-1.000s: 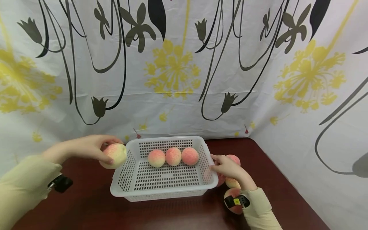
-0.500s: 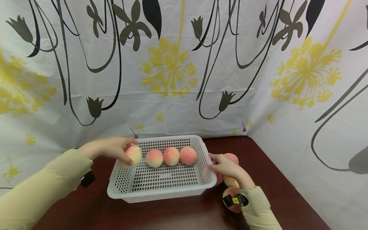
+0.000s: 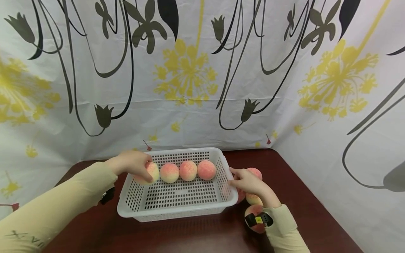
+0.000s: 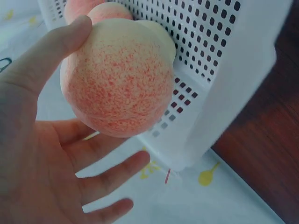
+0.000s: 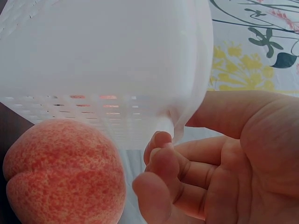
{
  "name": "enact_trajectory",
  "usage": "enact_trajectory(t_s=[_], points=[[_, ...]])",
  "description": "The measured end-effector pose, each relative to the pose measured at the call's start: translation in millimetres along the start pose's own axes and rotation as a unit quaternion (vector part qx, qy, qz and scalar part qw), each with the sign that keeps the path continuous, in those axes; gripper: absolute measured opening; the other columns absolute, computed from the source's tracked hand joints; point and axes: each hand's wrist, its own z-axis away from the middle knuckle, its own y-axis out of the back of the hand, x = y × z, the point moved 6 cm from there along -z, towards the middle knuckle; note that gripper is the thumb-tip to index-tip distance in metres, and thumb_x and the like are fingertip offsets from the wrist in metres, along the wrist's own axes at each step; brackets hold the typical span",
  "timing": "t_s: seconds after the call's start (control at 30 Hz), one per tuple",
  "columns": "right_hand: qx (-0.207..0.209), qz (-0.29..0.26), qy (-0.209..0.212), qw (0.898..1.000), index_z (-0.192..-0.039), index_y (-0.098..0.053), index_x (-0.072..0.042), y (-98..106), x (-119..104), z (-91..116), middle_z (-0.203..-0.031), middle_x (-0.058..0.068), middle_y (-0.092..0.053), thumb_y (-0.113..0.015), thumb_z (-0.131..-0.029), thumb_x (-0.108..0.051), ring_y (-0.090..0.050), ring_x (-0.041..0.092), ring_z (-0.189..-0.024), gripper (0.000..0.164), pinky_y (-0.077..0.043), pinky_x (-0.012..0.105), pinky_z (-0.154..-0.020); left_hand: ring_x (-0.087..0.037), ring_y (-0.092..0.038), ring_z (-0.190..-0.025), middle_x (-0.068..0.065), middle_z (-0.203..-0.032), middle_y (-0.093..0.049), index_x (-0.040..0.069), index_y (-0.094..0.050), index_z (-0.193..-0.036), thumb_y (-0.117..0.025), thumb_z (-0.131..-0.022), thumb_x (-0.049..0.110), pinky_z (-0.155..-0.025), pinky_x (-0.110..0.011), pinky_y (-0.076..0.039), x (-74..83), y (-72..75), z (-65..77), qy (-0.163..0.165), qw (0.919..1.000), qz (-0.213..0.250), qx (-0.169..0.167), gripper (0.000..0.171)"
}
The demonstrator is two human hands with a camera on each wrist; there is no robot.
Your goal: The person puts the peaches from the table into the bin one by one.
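The left hand [image 3: 134, 163] pinches a peach [image 3: 153, 172] at the basket's [image 3: 180, 212] left end while the right hand [image 3: 250, 182] grips its right rim, curled fingers [image 5: 154, 198] showing only in the right wrist view.

I can read no text from here: letter-like marks [image 3: 17, 234] on the sleeve [image 3: 60, 200] left of the basket [image 3: 177, 213] are unclear, the yellow label [image 3: 259, 220] on the band [image 3: 269, 220] right of it too small.

With the white basket [image 3: 177, 210] taken as the dial, a hand could be passed in over the front rim at six o'clock. The way is blocked at ten by the left hand [image 3: 133, 164] and the gripped peach [image 3: 154, 171], from eleven to one by three peaches [image 3: 188, 171], at three by the right hand [image 3: 248, 181].
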Motion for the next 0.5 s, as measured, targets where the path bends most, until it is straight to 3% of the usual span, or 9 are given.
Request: enact_trajectory(t_s=[0.13,0.27,0.5], points=[[0.001,-0.006,-0.002,1.0,-0.142,-0.038,0.011,-1,2,1,-0.076,0.004,-0.058,-0.065,-0.091,-0.015,-0.049,0.017,-0.057,0.063,-0.041,0.028,-0.049,-0.016,-0.048,-0.063,0.004,-0.072,-0.055,0.018,-0.059,-0.082,-0.077,-0.067,0.053,-0.079,-0.047,-0.039,4.5,-3.6,-8.3,0.016,0.9993,-0.034,0.001,0.043],[-0.002,-0.013,0.005,1.0,-0.142,-0.037,0.011,-1,3,1,-0.075,0.004,-0.059,-0.064,-0.091,-0.014,-0.049,0.016,-0.055,0.063,-0.041,0.028,-0.049,-0.017,-0.046,-0.059,0.003,-0.065,-0.054,0.018,-0.055,-0.071,-0.078,-0.066,0.052,-0.095,-0.062,-0.027,7.5,-7.6,-14.4,0.023,0.9987,-0.045,-0.002,0.042],[-0.001,-0.008,0.009,1.0,-0.142,-0.038,0.011,0,-1,2,-0.073,0.003,-0.059,-0.063,-0.091,-0.011,-0.047,0.015,-0.054,0.061,-0.04,0.028,-0.048,-0.015,-0.041,-0.056,0.005,-0.056,-0.047,0.02,-0.046,-0.059,-0.079,-0.066,0.049,-0.101,-0.067,-0.018,10.9,-15.0,-20.6,0.028,0.9976,-0.061,-0.015,0.045]])
